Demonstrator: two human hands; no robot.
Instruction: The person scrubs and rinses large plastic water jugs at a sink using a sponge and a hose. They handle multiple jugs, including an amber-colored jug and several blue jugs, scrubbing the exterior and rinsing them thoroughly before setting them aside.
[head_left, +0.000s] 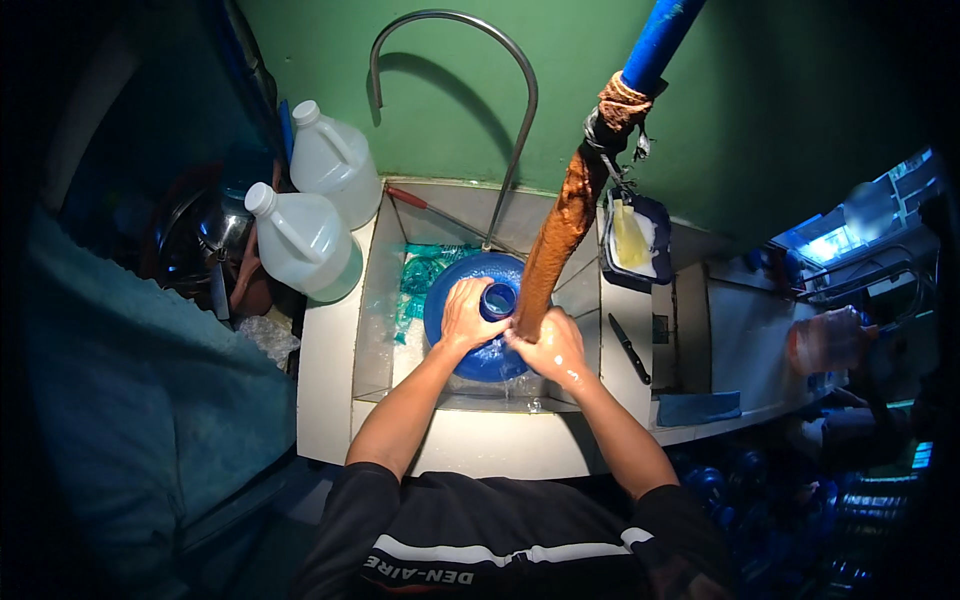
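Observation:
A round blue water jug stands in the sink, its open neck facing up. My left hand is wrapped around the left side of the neck, with the palm on the jug's shoulder. From the upper right a brown, rough-surfaced tube slants down, tied to a blue pipe with cord. Wet and closed, my right hand grips the tube's lower end beside the jug's neck. The tube's tip is hidden by that hand. Water drips at the jug's near side.
Two translucent jugs stand left of the sink. A curved metal faucet arches behind it, near a red-handled tool. Green plastic lies inside the sink. To the right are a dark tub with a yellow item and a knife.

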